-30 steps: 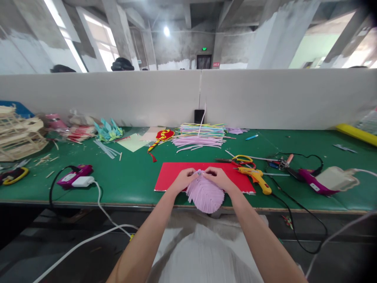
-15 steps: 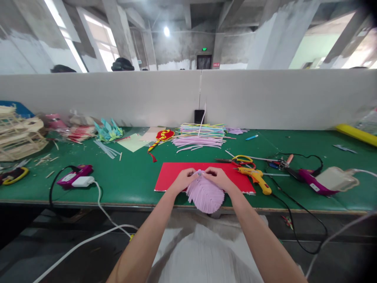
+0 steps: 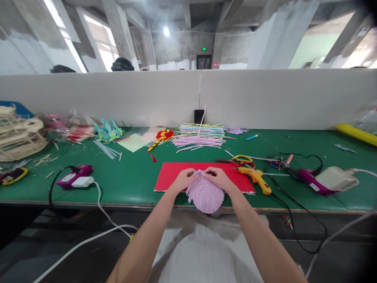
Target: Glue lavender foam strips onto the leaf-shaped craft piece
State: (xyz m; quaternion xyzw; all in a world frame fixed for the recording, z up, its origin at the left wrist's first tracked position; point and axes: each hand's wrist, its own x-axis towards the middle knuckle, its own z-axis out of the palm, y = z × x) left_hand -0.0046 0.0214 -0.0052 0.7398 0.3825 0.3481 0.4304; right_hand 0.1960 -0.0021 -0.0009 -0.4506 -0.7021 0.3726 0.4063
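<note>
A pale purple leaf-shaped piece [image 3: 205, 194] made of many thin strips lies on a red sheet [image 3: 172, 175] at the near edge of the green table, its rounded end hanging over the edge. My left hand [image 3: 183, 180] pinches its top from the left, fingers closed. From the right, my right hand [image 3: 218, 177] pinches the same top end, so the two sets of fingertips almost meet.
A yellow glue gun [image 3: 255, 177] and yellow-handled scissors [image 3: 240, 159] lie right of the red sheet, with purple tools and black cords beyond. A stack of coloured strips [image 3: 200, 135] sits behind. At left are a purple tool with white adapter [image 3: 77, 177] and a wooden stick model [image 3: 17, 133].
</note>
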